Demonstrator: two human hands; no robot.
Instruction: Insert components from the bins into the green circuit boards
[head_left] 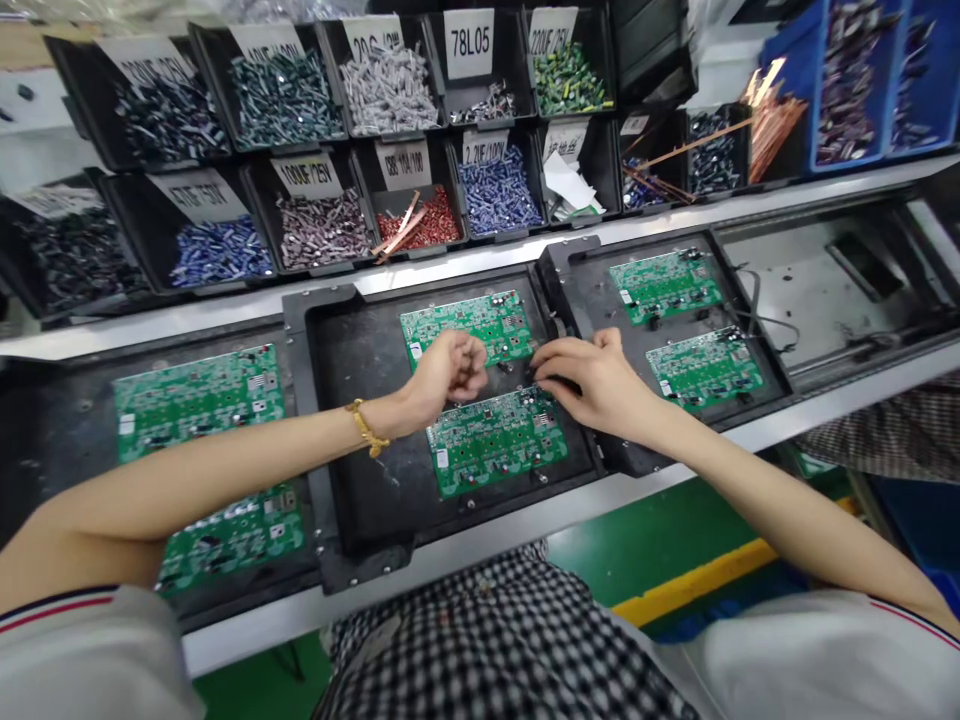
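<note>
My left hand point(444, 375), with a yellow bracelet at its wrist, is curled closed above the gap between two green circuit boards. Whatever those fingers may hold is hidden. My right hand point(600, 382) has its thumb and fingertips pinched together at the top right corner of the lower circuit board point(491, 440); any part between them is too small to make out. Partly behind my left hand lies the upper circuit board point(465, 318). Both boards sit in a black carrier tray point(367, 490) and bear small components.
Black bins of capacitors point(502, 190) and other small parts stand in two rows behind the metal rail point(420, 275). Neighbouring carriers hold more boards, left point(202, 385) and right point(705, 365). Copper strips point(776, 125) and blue bins point(855, 90) are at the far right.
</note>
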